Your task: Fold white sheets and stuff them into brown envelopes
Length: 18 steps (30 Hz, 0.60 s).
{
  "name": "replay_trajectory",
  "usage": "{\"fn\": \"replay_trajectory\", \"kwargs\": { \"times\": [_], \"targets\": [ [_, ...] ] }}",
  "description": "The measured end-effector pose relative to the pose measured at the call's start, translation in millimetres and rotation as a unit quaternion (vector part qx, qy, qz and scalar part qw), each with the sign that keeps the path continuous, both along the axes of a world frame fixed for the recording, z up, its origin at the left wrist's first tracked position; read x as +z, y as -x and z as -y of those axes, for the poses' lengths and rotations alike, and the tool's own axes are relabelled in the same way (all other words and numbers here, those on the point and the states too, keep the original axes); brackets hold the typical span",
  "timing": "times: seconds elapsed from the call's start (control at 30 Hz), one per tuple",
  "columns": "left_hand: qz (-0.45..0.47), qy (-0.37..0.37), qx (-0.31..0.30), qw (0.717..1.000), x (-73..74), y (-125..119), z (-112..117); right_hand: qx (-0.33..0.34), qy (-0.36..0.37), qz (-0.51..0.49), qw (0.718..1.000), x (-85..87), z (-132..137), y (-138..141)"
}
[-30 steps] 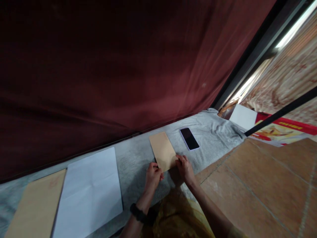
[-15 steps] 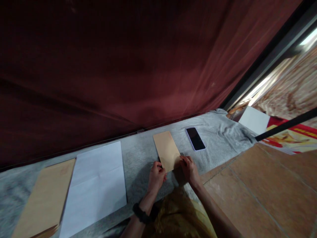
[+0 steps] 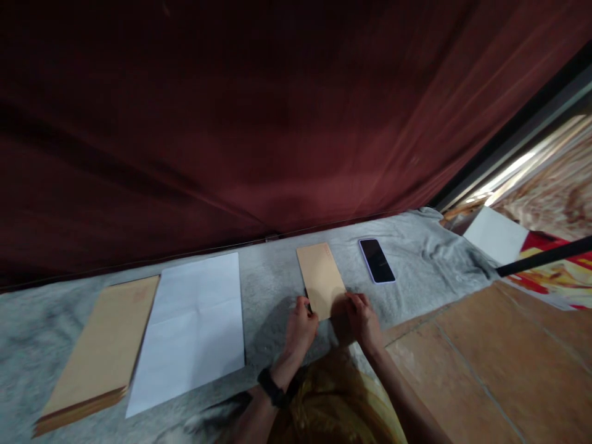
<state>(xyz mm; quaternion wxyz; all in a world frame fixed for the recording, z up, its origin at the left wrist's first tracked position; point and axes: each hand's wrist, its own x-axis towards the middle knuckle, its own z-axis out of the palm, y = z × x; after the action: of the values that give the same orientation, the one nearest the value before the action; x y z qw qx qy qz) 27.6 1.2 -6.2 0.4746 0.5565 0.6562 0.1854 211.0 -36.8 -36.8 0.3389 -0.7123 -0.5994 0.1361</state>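
Observation:
A brown paper envelope (image 3: 322, 277) lies on the grey cloth in front of me, its printed marks at the far right corner. My left hand (image 3: 301, 325), with a black band on the wrist, pinches the envelope's near left corner. On the near right edge, the fingers of my right hand (image 3: 363, 317) are closed on the same envelope. Just beyond the right hand rests a phone (image 3: 377, 261) with a dark screen and a pale purple case. White paper (image 3: 194, 327) is spread to the left, beside a stack of brown envelopes (image 3: 104, 342).
Grey cloth (image 3: 272, 265) covers the long narrow surface. A dark red curtain (image 3: 277, 123) hangs along its far side. At right are a dark bar (image 3: 546, 256), a white box (image 3: 497, 234), a red and yellow printed sheet (image 3: 555, 271) and a tiled floor (image 3: 467, 364).
The view has shifted, so everything on the cloth appears slightly farther right. Both hands keep their hold at the envelope's near edges, and the envelope stays flat in about the same place.

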Motion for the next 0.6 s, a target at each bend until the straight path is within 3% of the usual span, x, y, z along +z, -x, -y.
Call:
{"fn": "replay_trajectory", "kwargs": {
  "times": [0.1,0.23,0.33,0.43,0.6],
  "targets": [
    [-0.117,-0.061,-0.028,0.991,2.1,-2,8,0.019,0.003,0.054,0.998,-1.5,4,1],
    [-0.233,-0.173,-0.081,0.954,1.0,-3,26,0.036,0.0,0.1,0.994,-3.3,7,3],
    [-0.262,-0.291,-0.151,0.908,-7.8,-2,41,0.043,-0.001,0.123,0.992,-3.8,7,5],
    [-0.274,-0.356,-0.202,0.87,-20.6,1,52,0.05,-0.009,0.144,0.988,-4.8,7,5],
    [-0.283,-0.37,-0.224,0.856,-27.1,4,60,0.057,-0.038,0.177,0.982,-3.8,7,2]
  ]
}}
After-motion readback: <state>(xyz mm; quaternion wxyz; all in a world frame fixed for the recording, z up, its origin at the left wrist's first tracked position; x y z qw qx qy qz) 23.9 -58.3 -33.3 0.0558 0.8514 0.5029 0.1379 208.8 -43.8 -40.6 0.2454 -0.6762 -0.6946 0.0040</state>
